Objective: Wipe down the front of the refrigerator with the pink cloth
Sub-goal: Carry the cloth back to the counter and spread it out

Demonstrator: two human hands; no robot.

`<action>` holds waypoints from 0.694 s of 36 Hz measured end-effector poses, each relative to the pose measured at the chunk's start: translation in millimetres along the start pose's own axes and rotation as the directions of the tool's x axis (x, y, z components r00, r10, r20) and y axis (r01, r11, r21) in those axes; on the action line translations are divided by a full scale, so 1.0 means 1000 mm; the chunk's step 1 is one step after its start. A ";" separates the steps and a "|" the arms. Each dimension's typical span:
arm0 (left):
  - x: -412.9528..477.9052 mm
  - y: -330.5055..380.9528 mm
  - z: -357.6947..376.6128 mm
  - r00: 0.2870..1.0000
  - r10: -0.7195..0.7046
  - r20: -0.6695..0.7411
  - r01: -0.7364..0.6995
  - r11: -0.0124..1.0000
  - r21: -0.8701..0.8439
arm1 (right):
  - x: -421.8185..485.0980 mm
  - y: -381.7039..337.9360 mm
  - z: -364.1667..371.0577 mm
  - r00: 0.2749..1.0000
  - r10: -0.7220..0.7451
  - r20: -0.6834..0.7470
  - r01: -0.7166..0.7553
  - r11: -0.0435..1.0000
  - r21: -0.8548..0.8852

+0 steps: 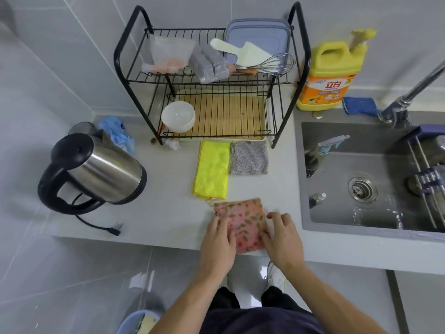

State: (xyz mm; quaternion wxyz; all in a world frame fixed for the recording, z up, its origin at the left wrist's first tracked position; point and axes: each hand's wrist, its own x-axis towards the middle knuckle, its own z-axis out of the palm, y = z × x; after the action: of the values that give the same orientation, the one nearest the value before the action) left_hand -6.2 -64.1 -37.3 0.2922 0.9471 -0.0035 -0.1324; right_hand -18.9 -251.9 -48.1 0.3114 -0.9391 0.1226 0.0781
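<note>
Grey desk [168, 213], tiled wall [72, 56] behind. Pink cloth [243, 220]: folded, leaf-patterned, at front edge, both flanks covered by hands. Left hand [218, 239]: fingers flat on cloth. Right hand [284, 237]: fingers bent at cloth's right edge; grip or mere touch, cannot tell. Yellow cloth [212, 172], just behind. Kettle [103, 169], left, well apart. Sink [337, 165], right, cut off by frame.

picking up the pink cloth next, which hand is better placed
Probably left: the left hand covers one side of the pink cloth; the right hand sits mostly on the countertop beside it.
</note>
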 end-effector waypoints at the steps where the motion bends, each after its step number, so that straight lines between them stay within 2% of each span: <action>1: -0.001 0.002 0.005 0.998 0.060 0.034 -0.062 0.996 0.057 | -0.002 0.005 0.004 0.993 -0.114 -0.020 0.113 0.992 -0.062; 4: -0.002 0.005 0.018 0.981 0.144 0.130 -0.170 0.960 0.223 | -0.005 0.016 0.011 0.935 -0.354 -0.029 0.340 0.915 -0.217; 6: 0.003 0.004 0.024 0.973 0.162 0.162 -0.206 0.927 0.312 | -0.007 0.020 0.014 0.916 -0.402 -0.008 0.384 0.882 -0.274; 9: 0.015 0.000 0.027 0.960 0.197 0.200 -0.262 0.884 0.388 | -0.008 0.029 0.017 0.934 -0.358 0.002 0.338 0.882 -0.328; 14: 0.040 0.011 0.020 0.932 0.265 0.248 -0.342 0.867 0.361 | 0.003 0.030 0.016 0.953 -0.299 -0.043 0.262 0.890 -0.374; 17: 0.060 0.017 0.020 0.935 0.282 0.213 -0.344 0.866 0.363 | 0.014 0.028 0.015 0.967 -0.252 -0.031 0.224 0.902 -0.369; 25: 0.080 0.027 0.015 0.966 0.166 0.198 -0.233 0.892 0.387 | 0.043 0.029 0.015 0.975 -0.222 0.000 0.210 0.919 -0.335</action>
State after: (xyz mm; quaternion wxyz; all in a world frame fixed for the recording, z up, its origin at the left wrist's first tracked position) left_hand 69.6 -101.2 -54.1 0.0993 0.9680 -0.1519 -0.1733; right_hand 13.2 -273.0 -85.8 0.1527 -0.9872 0.0092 0.0450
